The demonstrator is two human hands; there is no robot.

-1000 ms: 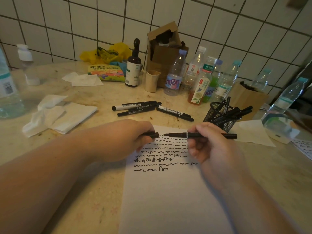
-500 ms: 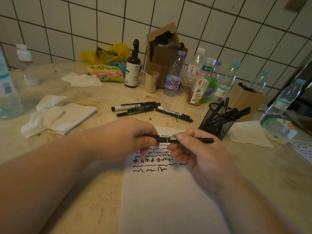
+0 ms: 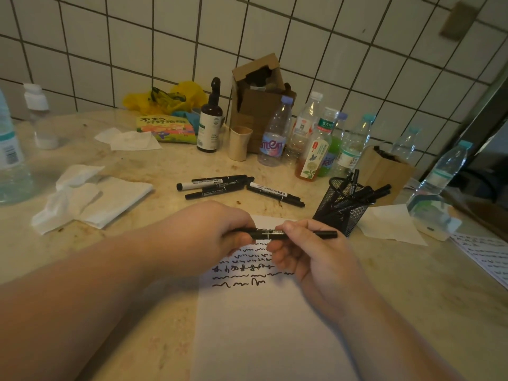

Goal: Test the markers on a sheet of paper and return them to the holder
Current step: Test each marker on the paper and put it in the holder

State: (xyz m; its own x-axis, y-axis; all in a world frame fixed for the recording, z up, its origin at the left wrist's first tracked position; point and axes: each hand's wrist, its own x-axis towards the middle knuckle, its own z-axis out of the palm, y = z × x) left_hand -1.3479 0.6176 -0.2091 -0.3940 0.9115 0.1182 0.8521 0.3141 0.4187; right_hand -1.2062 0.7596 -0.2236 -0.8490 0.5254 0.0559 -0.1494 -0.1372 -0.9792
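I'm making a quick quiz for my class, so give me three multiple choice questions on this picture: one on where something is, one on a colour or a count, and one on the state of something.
1. Where is the mesh holder?
A. Right of the paper's top
B. On the tissues
C. Behind the cardboard box

2. What colour are the scribbles on the paper?
A. Red
B. Black
C. Green

3. What is the state of the marker in the hands?
A. Lying alone on the counter
B. Standing in the holder
C. Held level by both hands above the paper

Answers:
1 A, the holder stands just off the sheet's upper right corner.
2 B, every line is black ink.
3 C, the left hand grips one end and the right hand pinches the barrel.
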